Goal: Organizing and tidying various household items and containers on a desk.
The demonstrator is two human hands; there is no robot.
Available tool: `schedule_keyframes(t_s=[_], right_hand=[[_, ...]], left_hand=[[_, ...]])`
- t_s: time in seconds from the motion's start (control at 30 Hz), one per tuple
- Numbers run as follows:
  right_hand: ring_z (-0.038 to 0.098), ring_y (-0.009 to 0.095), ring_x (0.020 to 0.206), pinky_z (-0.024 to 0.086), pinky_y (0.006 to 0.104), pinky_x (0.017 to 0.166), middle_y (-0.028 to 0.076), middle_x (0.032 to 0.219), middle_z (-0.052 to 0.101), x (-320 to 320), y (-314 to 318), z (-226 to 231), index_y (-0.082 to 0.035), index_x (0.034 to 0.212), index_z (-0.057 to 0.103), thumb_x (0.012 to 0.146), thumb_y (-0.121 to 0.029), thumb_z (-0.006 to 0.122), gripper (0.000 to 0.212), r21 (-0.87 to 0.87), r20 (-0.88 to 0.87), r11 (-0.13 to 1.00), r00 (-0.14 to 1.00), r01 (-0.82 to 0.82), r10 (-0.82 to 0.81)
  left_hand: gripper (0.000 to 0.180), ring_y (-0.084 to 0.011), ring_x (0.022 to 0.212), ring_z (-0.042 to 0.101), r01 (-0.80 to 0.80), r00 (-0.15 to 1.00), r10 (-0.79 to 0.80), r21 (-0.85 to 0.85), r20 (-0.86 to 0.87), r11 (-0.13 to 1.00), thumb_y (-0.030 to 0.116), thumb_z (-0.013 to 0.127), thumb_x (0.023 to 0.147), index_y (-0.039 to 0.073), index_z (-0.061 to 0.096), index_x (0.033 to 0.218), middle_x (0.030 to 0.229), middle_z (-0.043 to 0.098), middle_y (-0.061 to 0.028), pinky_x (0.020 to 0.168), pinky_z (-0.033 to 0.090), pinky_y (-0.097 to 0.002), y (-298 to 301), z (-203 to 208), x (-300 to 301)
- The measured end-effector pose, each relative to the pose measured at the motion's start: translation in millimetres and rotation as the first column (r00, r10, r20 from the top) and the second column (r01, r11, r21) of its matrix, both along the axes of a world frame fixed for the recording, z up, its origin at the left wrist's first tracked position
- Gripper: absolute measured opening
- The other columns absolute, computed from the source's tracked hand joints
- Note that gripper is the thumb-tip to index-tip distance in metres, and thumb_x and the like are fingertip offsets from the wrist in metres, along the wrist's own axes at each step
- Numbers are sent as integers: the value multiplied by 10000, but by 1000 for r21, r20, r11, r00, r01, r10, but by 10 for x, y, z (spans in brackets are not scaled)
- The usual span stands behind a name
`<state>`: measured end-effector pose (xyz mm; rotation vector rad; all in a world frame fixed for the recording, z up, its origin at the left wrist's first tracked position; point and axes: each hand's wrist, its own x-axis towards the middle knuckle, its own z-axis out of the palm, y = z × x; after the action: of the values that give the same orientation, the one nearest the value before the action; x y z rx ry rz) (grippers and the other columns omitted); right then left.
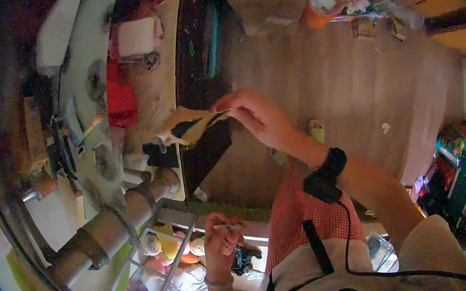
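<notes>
My right hand (255,112) reaches leftward with its fingers pinched on one end of a thin tan-and-black floppy piece (202,127). That piece hangs over the edge of the table at left; whether it is cloth, paper or leather is unclear. Lower down, close to my body, my left hand (222,242) is closed with its fingers curled. A small, slim white stick-like object (227,227) lies across its fingers; its kind cannot be made out.
A cluttered tabletop (159,55) with a red cloth (120,92) is at left, beside a thick grey pipe (96,246). Below stands a white metal rack (163,266) near plush toys (169,245). Boxes (269,17) line the far floor; a green slipper (316,132) lies right.
</notes>
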<state>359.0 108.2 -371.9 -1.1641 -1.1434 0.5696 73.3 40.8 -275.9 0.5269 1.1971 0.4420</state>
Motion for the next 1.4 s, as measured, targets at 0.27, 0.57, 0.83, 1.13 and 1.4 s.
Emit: schedule_keyframes(t_s=[0.27, 0.57, 0.83, 1.13, 1.4], right_hand=[[633, 285, 1015, 495, 357, 855, 131, 1103, 650, 232, -462, 129, -33, 999, 576, 910, -3, 530, 104, -54, -23, 997, 999, -48, 47], [629, 303, 1006, 503, 383, 839, 82, 1110, 650, 179, -823, 21, -81, 985, 612, 880, -56, 578, 113, -261, 226, 958, 958, -117, 178], [633, 303, 900, 511, 362, 785, 119, 1023, 647, 283, -1124, 409, -48, 982, 610, 848, -150, 656, 175, -431, 48, 898, 992, -89, 121], [615, 311, 822, 509, 383, 730, 140, 900, 623, 216, -1143, 650, -58, 920, 624, 809, -144, 636, 141, -561, 217, 818, 976, 124, 0], [636, 268, 923, 504, 361, 809, 113, 968, 656, 148, -1326, 386, -85, 1011, 654, 825, -204, 662, 220, -674, -251, 727, 966, -128, -63]], left_hand=[[444, -153, 758, 598, 67, 998, -67, 39, -4, 997, 63, 560, 889, 97, 461, 1320, 980, 588, -68, 640, 490, -257, 137, 217, 532], [538, -132, 735, 583, 745, 651, -323, 495, -687, 446, 22, 633, 840, 81, 468, 1349, 968, 616, -75, 623, 491, -262, 437, 180, 903], [352, -189, 739, 616, 730, 683, -305, 636, -664, 252, -36, 589, 801, 90, 634, 1126, 1009, 610, -103, 598, 516, -273, 375, 26, 1024], [300, -219, 813, 649, 757, 649, -316, 628, -692, 179, -27, 598, 774, 122, 688, 1018, 1042, 601, -96, 638, 553, -292, 345, -22, 994], [358, -257, 877, 633, 723, 679, -371, 665, -633, 188, -48, 602, 699, 133, 694, 994, 1058, 598, -87, 688, 533, -316, 333, -11, 865]])
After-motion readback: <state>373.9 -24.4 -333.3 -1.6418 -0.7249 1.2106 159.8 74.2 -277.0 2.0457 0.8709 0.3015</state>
